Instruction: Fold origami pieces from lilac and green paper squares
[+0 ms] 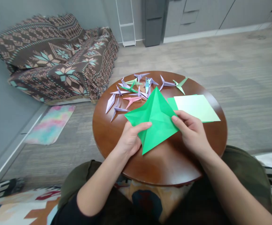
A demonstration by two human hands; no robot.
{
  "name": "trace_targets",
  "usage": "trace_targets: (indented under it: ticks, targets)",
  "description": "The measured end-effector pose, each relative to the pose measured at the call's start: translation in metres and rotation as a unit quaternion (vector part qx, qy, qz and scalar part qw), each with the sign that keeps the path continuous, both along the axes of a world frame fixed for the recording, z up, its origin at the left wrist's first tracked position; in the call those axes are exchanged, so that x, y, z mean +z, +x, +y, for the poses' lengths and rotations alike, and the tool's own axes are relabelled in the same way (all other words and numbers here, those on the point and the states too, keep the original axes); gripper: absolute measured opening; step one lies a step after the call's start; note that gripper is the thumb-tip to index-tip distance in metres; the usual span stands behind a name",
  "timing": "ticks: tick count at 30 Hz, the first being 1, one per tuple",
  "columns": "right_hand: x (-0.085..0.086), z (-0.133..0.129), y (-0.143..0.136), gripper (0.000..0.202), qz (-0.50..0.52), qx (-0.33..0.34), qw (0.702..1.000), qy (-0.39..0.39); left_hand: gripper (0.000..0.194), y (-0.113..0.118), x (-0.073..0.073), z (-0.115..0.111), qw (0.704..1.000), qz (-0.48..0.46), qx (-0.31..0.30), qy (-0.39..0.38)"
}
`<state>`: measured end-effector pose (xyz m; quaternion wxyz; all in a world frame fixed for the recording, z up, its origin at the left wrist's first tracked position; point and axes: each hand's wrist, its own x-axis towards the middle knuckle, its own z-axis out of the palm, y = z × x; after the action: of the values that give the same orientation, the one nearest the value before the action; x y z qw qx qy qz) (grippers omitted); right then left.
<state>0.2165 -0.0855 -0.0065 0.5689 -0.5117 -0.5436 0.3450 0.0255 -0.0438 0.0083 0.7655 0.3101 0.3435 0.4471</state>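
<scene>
A green sheet of origami paper (160,120), marked with fold creases, is held up over the round wooden table (154,175). On its lower left side, my left hand (133,137) grips it with the thumb on top and the fingers hidden beneath. My right hand (189,128) pinches the right corner between thumb and fingers. Just beyond the sheet lie several folded paper cranes, mostly purple, among them a pink one (132,100) and a light green one (181,85). To the right of the sheet is a stack of pale green and green paper (197,107).
A sofa with a patterned cover (67,65) stands at the back left, with a pastel mat (51,125) on the floor before it. Grey cabinets (201,15) line the far wall beside a dark grey bin or appliance (153,23). My legs flank the table's near edge.
</scene>
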Motion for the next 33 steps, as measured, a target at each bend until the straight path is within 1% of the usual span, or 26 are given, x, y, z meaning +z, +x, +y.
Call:
trace_targets:
  ticks: [4,7,9,11,14,18,21,22,23,24,26,27,28,30,33]
  targets:
    - [0.004,0.000,0.000,0.028,0.059,0.010,0.998,-0.031,0.051,-0.001,-0.002,0.000,1.000,0.005,0.001,0.007]
    - [0.008,-0.002,-0.002,0.043,0.089,0.011,0.995,-0.046,0.048,0.000,-0.003,0.000,1.000,0.016,0.020,0.013]
    - [0.010,-0.003,-0.003,0.051,0.075,0.000,0.997,-0.030,0.049,0.000,-0.004,0.000,0.999,0.022,0.033,0.028]
    - [0.011,-0.003,-0.004,0.049,0.045,-0.013,0.999,-0.012,0.055,0.000,-0.004,0.001,0.997,0.031,0.039,0.065]
    - [0.008,0.000,-0.002,0.041,0.031,-0.033,0.999,-0.006,0.064,-0.004,-0.007,0.007,0.986,0.067,0.045,0.148]
    - [0.005,0.005,0.007,0.039,0.066,-0.066,0.996,-0.013,0.071,-0.019,-0.011,0.023,0.956,0.141,0.064,0.250]
    - [0.007,0.008,0.011,0.046,0.112,-0.056,0.991,-0.045,0.085,-0.030,-0.008,0.032,0.932,0.189,0.047,0.306]
    - [0.008,0.008,0.012,0.049,0.124,-0.052,0.989,-0.057,0.086,-0.033,-0.006,0.034,0.921,0.202,0.042,0.330]
    - [0.009,0.008,0.012,0.052,0.135,-0.049,0.987,-0.067,0.084,-0.036,-0.005,0.036,0.909,0.214,0.035,0.355]
    - [0.010,0.007,0.012,0.055,0.143,-0.049,0.986,-0.074,0.077,-0.038,-0.003,0.037,0.898,0.224,0.026,0.379]
    - [0.011,0.006,0.011,0.057,0.151,-0.047,0.984,-0.082,0.052,-0.042,-0.001,0.037,0.880,0.246,-0.010,0.405]
    - [0.011,0.006,0.011,0.057,0.151,-0.044,0.984,-0.083,0.040,-0.043,-0.001,0.037,0.878,0.255,-0.033,0.404]
    - [0.011,0.006,0.010,0.057,0.149,-0.040,0.984,-0.085,0.032,-0.044,-0.001,0.037,0.880,0.260,-0.052,0.394]
    - [0.010,0.005,0.010,0.056,0.144,-0.028,0.985,-0.088,0.025,-0.043,-0.003,0.035,0.898,0.249,-0.068,0.356]
    - [0.009,0.005,0.009,0.056,0.139,-0.017,0.986,-0.094,0.028,-0.039,-0.007,0.033,0.938,0.191,-0.048,0.286]
